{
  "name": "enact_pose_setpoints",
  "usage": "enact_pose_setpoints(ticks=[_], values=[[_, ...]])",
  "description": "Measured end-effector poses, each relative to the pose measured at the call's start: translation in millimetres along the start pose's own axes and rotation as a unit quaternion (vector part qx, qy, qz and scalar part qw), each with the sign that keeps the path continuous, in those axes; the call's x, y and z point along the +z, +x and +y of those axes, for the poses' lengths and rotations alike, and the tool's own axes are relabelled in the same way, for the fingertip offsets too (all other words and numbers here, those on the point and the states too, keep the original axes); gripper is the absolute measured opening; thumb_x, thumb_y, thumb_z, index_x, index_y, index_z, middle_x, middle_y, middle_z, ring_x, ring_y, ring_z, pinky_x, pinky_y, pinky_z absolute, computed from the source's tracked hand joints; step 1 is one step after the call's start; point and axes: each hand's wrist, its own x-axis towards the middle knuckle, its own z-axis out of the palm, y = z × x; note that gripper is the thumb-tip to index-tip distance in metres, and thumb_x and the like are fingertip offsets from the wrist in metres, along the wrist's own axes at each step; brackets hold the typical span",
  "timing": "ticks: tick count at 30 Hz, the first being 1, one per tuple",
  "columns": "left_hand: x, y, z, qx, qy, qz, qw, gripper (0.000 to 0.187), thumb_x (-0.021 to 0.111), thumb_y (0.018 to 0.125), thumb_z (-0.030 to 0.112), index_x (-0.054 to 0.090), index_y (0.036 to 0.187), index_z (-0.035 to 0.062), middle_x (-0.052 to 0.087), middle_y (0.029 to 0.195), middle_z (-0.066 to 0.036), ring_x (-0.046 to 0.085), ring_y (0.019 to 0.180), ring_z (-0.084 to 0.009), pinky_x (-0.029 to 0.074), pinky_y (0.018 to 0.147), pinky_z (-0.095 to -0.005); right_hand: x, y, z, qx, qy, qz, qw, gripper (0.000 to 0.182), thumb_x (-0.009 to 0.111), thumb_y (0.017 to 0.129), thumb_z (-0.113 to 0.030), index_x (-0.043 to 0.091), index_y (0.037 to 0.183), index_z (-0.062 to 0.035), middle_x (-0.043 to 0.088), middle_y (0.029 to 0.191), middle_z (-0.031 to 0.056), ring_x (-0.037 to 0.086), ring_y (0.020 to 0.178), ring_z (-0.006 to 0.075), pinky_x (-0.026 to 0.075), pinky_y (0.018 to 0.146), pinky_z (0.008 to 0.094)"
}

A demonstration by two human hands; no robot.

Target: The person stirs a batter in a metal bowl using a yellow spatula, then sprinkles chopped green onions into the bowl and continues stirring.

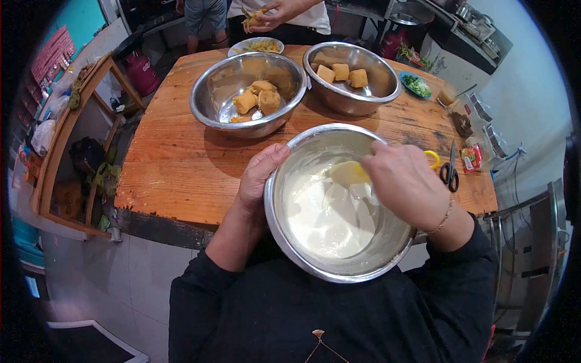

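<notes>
A steel bowl point(284, 233) of pale batter point(327, 218) is tilted toward me at the near edge of the wooden table point(175, 163). My left hand point(257, 175) grips the bowl's left rim. My right hand point(408, 184) reaches into the bowl and holds a batter-coated piece point(349, 173) above the batter. A bracelet circles my right wrist.
Two steel bowls of fried tofu pieces point(257, 100) point(342, 74) stand farther back. Another person's hands point(272, 13) hold food at the far edge over a plate point(257, 46). Scissors point(451, 172), a packet point(472, 157) and a greens dish point(416, 85) lie right. A wooden shelf point(66, 139) stands left.
</notes>
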Motion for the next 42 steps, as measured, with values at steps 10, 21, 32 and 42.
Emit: enact_pose_setpoints(ticks=[10, 21, 32, 42], values=[[-12, 4, -3, 0.007, 0.007, 0.006, 1.0, 0.018, 0.056, 0.099, 0.022, 0.061, 0.094, 0.0048, 0.067, 0.086, -0.006, 0.064, 0.073, -0.0116, 0.053, 0.069, -0.0254, -7, -6, 5, -0.061, 0.039, -0.049, 0.996, 0.013, 0.06, 0.079, -0.008, 0.07, 0.075, 0.0, 0.068, 0.081, 0.0197, 0.07, 0.074, 0.0343, 0.054, 0.065, 0.0428], [-7, 2, -3, 0.009, 0.007, 0.027, 1.0, 0.018, 0.058, 0.099, 0.021, 0.061, 0.092, 0.0055, 0.067, 0.083, -0.005, 0.063, 0.071, -0.011, 0.053, 0.068, -0.0252, -8, 9, -19, -0.223, 0.111, -0.066, 0.966, 0.013, 0.059, 0.079, -0.006, 0.069, 0.077, 0.0021, 0.065, 0.087, 0.0206, 0.068, 0.077, 0.0357, 0.055, 0.067, 0.0418], [-9, 7, -5, 0.016, -0.014, 0.018, 1.0, 0.017, 0.058, 0.098, 0.02, 0.061, 0.093, 0.0043, 0.066, 0.085, -0.006, 0.064, 0.074, -0.0124, 0.054, 0.071, -0.0266, 15, 40, -22, -0.249, -0.065, 0.109, 0.96, 0.012, 0.06, 0.079, -0.013, 0.065, 0.071, -0.0057, 0.056, 0.089, 0.0109, 0.059, 0.084, 0.0251, 0.046, 0.074, 0.0374], [-4, 1, -1, 0.04, 0.034, 0.003, 0.999, 0.019, 0.058, 0.097, 0.021, 0.062, 0.097, 0.0026, 0.068, 0.088, -0.008, 0.066, 0.077, -0.0144, 0.055, 0.073, -0.028, -25, -7, 6, -0.045, -0.039, -0.216, 0.975, 0.01, 0.06, 0.076, -0.007, 0.069, 0.075, -0.0013, 0.065, 0.08, 0.0187, 0.068, 0.079, 0.0306, 0.051, 0.068, 0.0405]])
